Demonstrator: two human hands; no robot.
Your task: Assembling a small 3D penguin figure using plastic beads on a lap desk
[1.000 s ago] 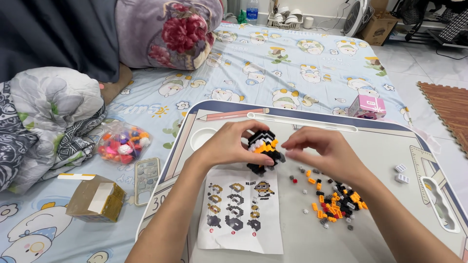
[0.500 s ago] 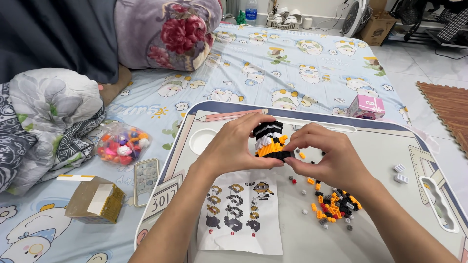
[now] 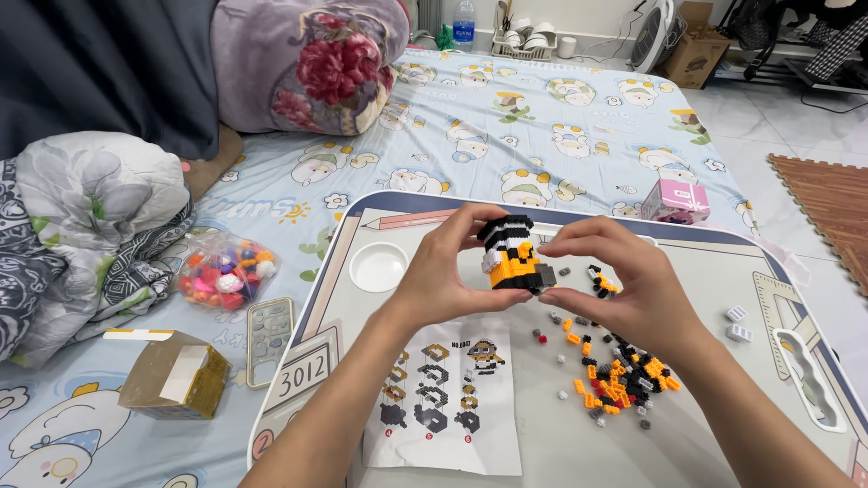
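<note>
the small brick figure point(image 3: 515, 256), black-and-white striped on top and orange below, looks well along but unfinished: a scatter of loose orange, black and grey bricks point(image 3: 619, 375) lies below and right of the grip, and the printed instruction sheet point(image 3: 448, 398) lies spread beneath it. the left hand point(image 3: 448, 267) is closed around the figure's left side, thumb under, fingers over. the right hand point(image 3: 610, 280) pinches its lower right corner, fingertips nearly shut, above the lap table point(image 3: 705, 271).
</note>
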